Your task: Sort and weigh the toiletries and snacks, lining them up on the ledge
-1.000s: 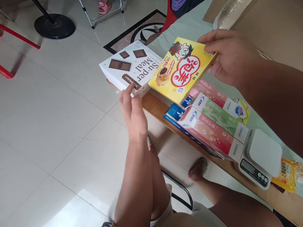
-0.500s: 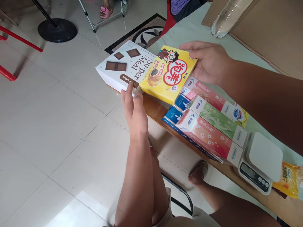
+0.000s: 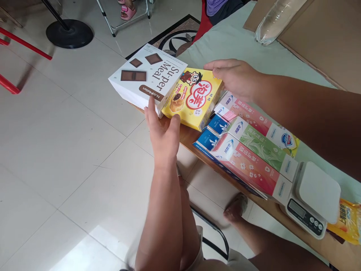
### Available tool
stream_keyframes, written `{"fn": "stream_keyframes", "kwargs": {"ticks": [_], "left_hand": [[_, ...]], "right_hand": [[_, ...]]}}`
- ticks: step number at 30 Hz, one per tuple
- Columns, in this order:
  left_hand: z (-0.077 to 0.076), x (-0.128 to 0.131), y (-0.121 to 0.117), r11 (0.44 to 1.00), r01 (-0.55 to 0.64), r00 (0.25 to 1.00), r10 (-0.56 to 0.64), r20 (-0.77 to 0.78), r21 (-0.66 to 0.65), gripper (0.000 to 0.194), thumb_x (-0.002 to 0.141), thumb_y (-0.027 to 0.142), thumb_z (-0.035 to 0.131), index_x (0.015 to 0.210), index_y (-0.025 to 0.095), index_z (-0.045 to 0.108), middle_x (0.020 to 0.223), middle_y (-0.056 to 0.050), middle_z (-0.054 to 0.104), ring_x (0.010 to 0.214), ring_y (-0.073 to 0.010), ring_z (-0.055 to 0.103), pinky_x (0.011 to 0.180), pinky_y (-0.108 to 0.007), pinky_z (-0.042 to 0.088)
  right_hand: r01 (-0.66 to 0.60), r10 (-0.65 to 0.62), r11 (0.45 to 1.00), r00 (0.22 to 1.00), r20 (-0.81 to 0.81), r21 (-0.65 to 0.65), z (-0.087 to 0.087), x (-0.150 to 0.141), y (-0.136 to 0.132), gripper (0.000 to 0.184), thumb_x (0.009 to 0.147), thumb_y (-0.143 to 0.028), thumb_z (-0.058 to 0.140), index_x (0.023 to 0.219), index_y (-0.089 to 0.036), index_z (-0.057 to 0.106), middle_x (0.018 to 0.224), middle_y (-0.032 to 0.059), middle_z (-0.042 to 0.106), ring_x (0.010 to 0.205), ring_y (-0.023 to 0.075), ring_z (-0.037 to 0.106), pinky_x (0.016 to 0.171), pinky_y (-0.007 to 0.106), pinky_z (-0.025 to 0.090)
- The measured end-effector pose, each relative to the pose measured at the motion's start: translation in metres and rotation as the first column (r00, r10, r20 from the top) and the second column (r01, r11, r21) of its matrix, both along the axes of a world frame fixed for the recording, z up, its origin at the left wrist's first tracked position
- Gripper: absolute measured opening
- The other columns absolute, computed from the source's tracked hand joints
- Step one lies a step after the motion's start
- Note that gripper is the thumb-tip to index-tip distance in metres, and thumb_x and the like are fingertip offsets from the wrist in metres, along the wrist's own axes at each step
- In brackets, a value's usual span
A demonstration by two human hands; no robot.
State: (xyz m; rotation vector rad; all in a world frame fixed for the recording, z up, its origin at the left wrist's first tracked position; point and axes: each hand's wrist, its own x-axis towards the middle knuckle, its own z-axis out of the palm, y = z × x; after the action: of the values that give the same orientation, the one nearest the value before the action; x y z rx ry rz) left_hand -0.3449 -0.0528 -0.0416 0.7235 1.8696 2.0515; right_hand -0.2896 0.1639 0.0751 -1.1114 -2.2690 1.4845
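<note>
My right hand (image 3: 235,77) grips the far edge of a yellow snack box (image 3: 194,98) that lies flat on the table between a white Super Meal box (image 3: 148,77) and several toothpaste boxes (image 3: 251,145). My left hand (image 3: 162,130) reaches up from below the table edge. Its fingers press the near side of the white box, which overhangs the table corner, and its thumb touches the yellow box's front edge.
A white kitchen scale (image 3: 313,197) stands at the right, with an orange packet (image 3: 348,222) beside it. A clear plastic bottle (image 3: 275,20) and cardboard (image 3: 327,37) lie at the back. The table (image 3: 239,41) has a pale green cloth. Another person's foot in a pink sandal (image 3: 126,10) shows on the floor.
My right hand has lowered the yellow box from mid-air and moved it left, down onto the table against the white box. My left hand has stayed at the white box, its thumb now on the yellow box.
</note>
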Motion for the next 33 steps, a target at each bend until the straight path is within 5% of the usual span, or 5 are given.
{"fn": "stream_keyframes", "kwargs": {"ticks": [7, 12, 17, 22, 33], "left_hand": [[0.002, 0.005, 0.001, 0.993, -0.028, 0.997, 0.019, -0.081, -0.111, 0.082, 0.1, 0.042, 0.068, 0.167, 0.043, 0.02, 0.176, -0.005, 0.034, 0.155, -0.0281, 0.051, 0.124, -0.048, 0.054], [-0.001, 0.005, 0.0, 0.991, -0.046, 0.997, 0.039, -0.066, -0.122, 0.087, 0.097, 0.03, 0.068, 0.166, 0.047, 0.017, 0.176, -0.004, 0.03, 0.157, -0.0283, 0.047, 0.118, -0.047, 0.059], [0.005, 0.009, 0.003, 0.997, -0.056, 0.997, 0.059, 0.048, -0.053, 0.078, 0.096, 0.025, 0.063, 0.161, 0.038, 0.023, 0.176, -0.008, 0.028, 0.156, -0.027, 0.048, 0.119, -0.045, 0.057], [0.013, 0.012, 0.007, 0.996, -0.086, 0.986, 0.088, 0.141, -0.016, 0.076, 0.096, 0.025, 0.062, 0.16, 0.036, 0.025, 0.172, -0.009, 0.04, 0.152, -0.0269, 0.054, 0.118, -0.046, 0.057], [0.008, 0.006, -0.008, 0.982, -0.152, 0.987, 0.156, 0.029, -0.113, 0.069, 0.093, 0.039, 0.074, 0.154, 0.043, 0.043, 0.163, -0.007, 0.05, 0.141, -0.0295, 0.061, 0.117, -0.048, 0.056]], "right_hand": [[-0.326, 0.299, 0.945, 0.867, 0.399, -0.001, -0.007, 0.003, 0.015, 0.047, 0.093, -0.022, 0.072, 0.14, -0.024, 0.067, 0.118, 0.0064, 0.08, 0.094, 0.0231, 0.074, 0.107, 0.049, 0.057], [-0.434, 0.263, 0.877, 0.792, 0.551, 0.205, -0.007, 0.0, 0.018, 0.053, 0.091, -0.036, 0.074, 0.142, -0.025, 0.066, 0.121, 0.0088, 0.078, 0.101, 0.0275, 0.073, 0.107, 0.049, 0.056], [-0.478, 0.27, 0.731, 0.858, 0.437, 0.486, 0.015, -0.023, -0.004, 0.067, 0.094, -0.025, 0.067, 0.159, -0.018, 0.05, 0.161, 0.0157, 0.054, 0.144, 0.0299, 0.055, 0.129, 0.048, 0.037], [-0.536, 0.41, 0.75, 0.837, 0.363, 0.388, 0.018, -0.067, -0.026, 0.061, 0.107, -0.031, 0.045, 0.167, -0.025, 0.037, 0.172, 0.0032, 0.043, 0.157, 0.0193, 0.044, 0.133, 0.036, 0.031], [-0.519, 0.332, 0.71, 0.843, 0.423, 0.477, 0.003, -0.069, -0.034, 0.047, 0.105, -0.031, 0.053, 0.152, -0.022, 0.056, 0.149, 0.0073, 0.066, 0.141, 0.0261, 0.061, 0.123, 0.046, 0.042]]}}
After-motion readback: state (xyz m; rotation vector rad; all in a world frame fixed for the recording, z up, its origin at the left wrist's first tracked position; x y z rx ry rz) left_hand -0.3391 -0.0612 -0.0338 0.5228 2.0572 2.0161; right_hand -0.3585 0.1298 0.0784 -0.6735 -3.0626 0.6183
